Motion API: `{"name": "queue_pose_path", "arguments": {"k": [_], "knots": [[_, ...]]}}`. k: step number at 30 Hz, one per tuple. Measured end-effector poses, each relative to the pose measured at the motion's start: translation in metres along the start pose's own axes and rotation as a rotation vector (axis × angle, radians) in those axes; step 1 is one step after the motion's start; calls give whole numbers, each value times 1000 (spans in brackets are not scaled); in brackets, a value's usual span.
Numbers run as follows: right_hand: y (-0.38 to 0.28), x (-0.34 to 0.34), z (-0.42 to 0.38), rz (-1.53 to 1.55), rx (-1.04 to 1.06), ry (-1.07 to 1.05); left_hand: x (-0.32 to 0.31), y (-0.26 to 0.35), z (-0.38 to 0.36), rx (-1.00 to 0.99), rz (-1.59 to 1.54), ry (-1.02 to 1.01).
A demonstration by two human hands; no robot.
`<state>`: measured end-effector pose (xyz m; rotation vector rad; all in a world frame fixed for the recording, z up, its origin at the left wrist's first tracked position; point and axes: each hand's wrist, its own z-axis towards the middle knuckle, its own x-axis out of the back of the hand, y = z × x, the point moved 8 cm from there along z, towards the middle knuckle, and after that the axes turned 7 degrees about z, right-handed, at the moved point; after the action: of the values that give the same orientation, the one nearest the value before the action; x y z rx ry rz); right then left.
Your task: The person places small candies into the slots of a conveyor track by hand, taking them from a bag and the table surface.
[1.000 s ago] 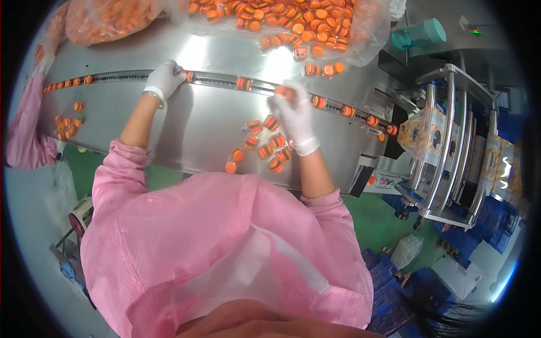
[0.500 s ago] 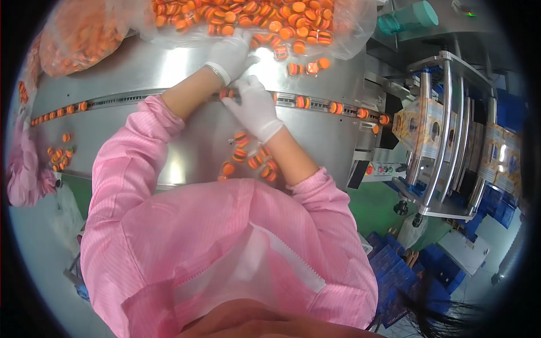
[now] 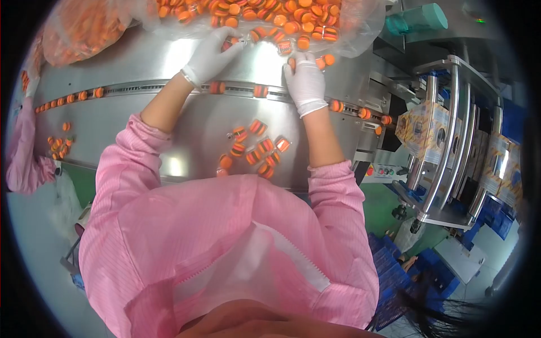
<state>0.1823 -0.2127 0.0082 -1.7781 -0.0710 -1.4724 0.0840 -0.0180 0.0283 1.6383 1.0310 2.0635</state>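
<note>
My left hand point(image 3: 211, 55), in a white glove, is at the front edge of the candy pile, its thumb and fingers closed round an orange wrapped candy point(image 3: 227, 44). My right hand point(image 3: 305, 79), gloved too, reaches over the metal table right of it, fingers bent round an orange candy point(image 3: 292, 63) that is partly hidden. Behind both hands lies a heap of burger-like orange candies point(image 3: 282, 17) on clear plastic. A narrow conveyor track point(image 3: 239, 90) with spaced candies runs below my hands. Several loose candies point(image 3: 259, 149) lie on the near side of the track.
A bag of candies point(image 3: 84, 34) lies at the back left. Another person's pink sleeve point(image 3: 25, 152) shows at the far left, near a small candy group point(image 3: 59, 147). A teal cup point(image 3: 417, 19) is at the back right, above a roller machine point(image 3: 451, 141). Blue crates point(image 3: 389, 276) stand lower right.
My hands have moved apart from near the track. The left went to a candy at the pile's edge, the right moved right and up to another. Candies on the track have shifted.
</note>
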Motion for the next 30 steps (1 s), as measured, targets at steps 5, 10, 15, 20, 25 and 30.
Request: {"name": "queue_pose_path", "arguments": {"k": [5, 10, 15, 20, 25, 30], "knots": [[-17, 15, -17, 267, 81, 181, -3, -34, -40, 351, -549, -173], [-69, -5, -35, 393, 256, -11, 9, -58, -70, 478, -504, -129], [-101, -38, -46, 161, 338, -177, 1, -73, -90, 476, -600, -170], [-85, -44, -47, 14, 347, -125, 5, -54, -86, 394, -378, -200], [-61, -28, -56, -16, 229, -95, 0, -30, -76, 409, -98, -379], [-53, 9, -51, 8, 299, 105, -24, -8, -63, 60, 205, -428]]}}
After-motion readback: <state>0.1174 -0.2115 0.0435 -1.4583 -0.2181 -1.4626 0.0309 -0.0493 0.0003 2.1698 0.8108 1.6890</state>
